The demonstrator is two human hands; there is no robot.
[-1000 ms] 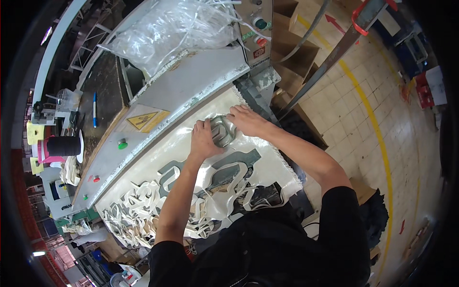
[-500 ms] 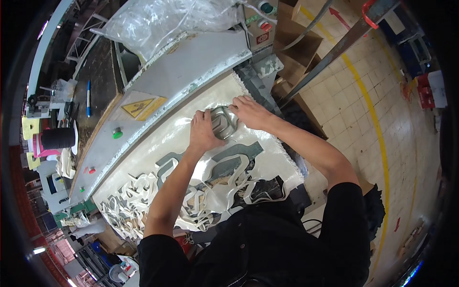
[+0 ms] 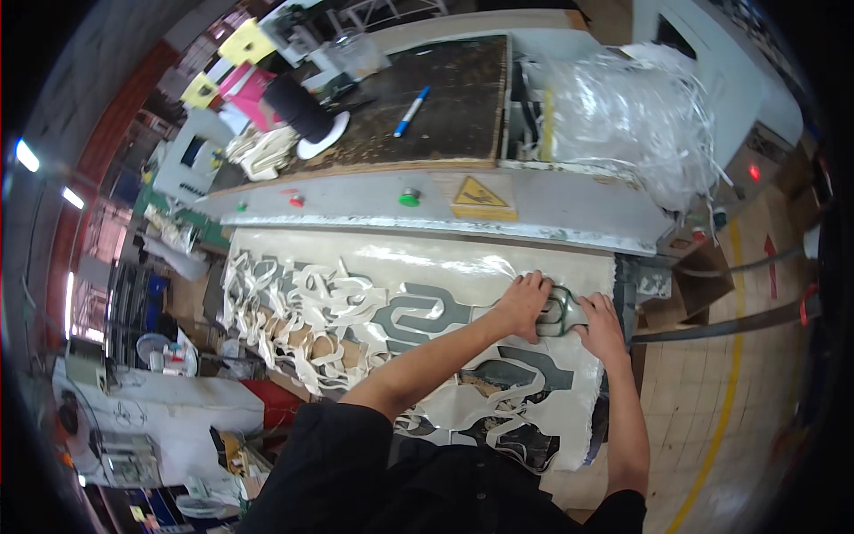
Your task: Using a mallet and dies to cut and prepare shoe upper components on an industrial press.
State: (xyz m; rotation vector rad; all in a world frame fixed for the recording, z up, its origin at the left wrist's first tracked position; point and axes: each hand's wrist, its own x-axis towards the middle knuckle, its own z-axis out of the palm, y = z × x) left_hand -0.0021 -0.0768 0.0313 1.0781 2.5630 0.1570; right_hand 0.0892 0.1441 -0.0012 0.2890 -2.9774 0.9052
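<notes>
A metal cutting die point(image 3: 556, 311) with a looped, shoe-part-like outline rests on a shiny cream sheet of material point(image 3: 409, 254). On its left side, my left hand point(image 3: 527, 307) grips the rim with bent fingers. The opposite side is held by my right hand point(image 3: 601, 326), its fingertips curled over the edge. Left of and below the die, cut-out openings in the sheet bare a grey layer point(image 3: 436, 313). Curled cream offcuts point(image 3: 334, 298) lie heaped on the sheet's left part.
A grey machine beam point(image 3: 569, 206) with push buttons and a yellow warning label point(image 3: 480, 194) runs behind the sheet. Above it are a dark board point(image 3: 454, 116) with a blue pen point(image 3: 412, 111), a black thread spool point(image 3: 301, 109) and clear plastic bags point(image 3: 623, 116). Cardboard boxes point(image 3: 703, 289) stand right.
My view has swung left, so the beam now lies nearly level and the hands appear further right. Both hands stay on the cutting die, which seems to sit nearer the sheet's cut-out openings.
</notes>
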